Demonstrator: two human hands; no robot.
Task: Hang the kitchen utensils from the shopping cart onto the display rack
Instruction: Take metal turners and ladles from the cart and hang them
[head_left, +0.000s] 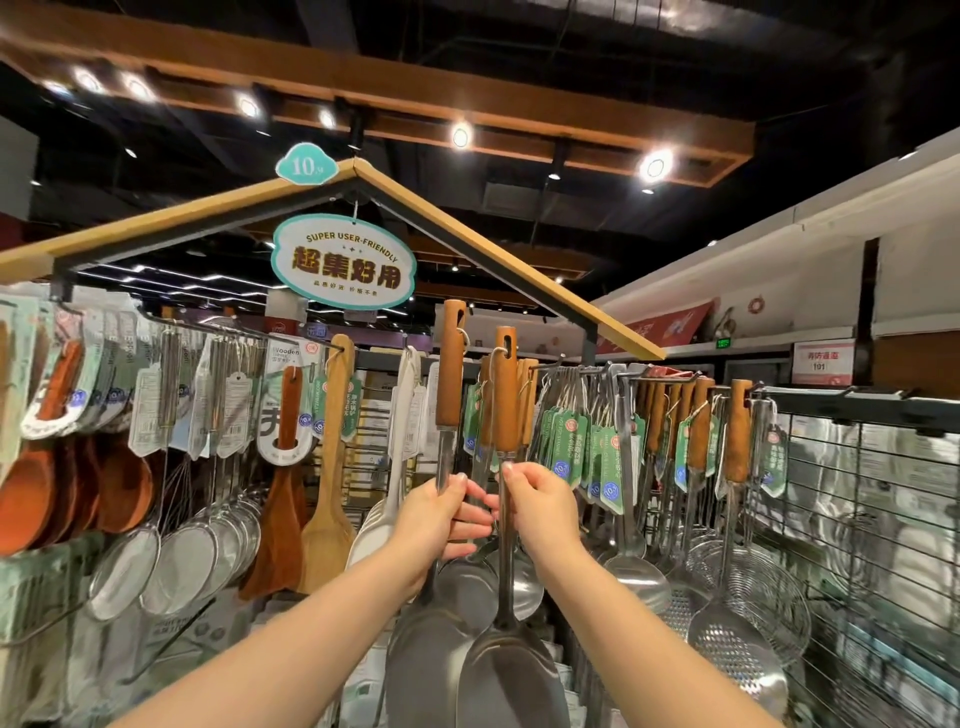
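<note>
Runs across the middle of the frame as a black metal display rack (831, 401), under a peaked wooden roof frame (467, 224). Carries on its hooks, from the left: brown wooden spoons (31, 488), mesh strainers (176, 561), wooden spatulas (330, 519), then wood-handled steel ladles (636, 577) among green tags (566, 447). Holds at lower right a perforated skimmer (732, 639) just beside a wire skimmer (769, 571).

The left forearm (311, 623) and right forearm (649, 623) are bare; the left grip (441, 512) and right grip (540, 506) show short, pale fingernails (508, 466).
</note>
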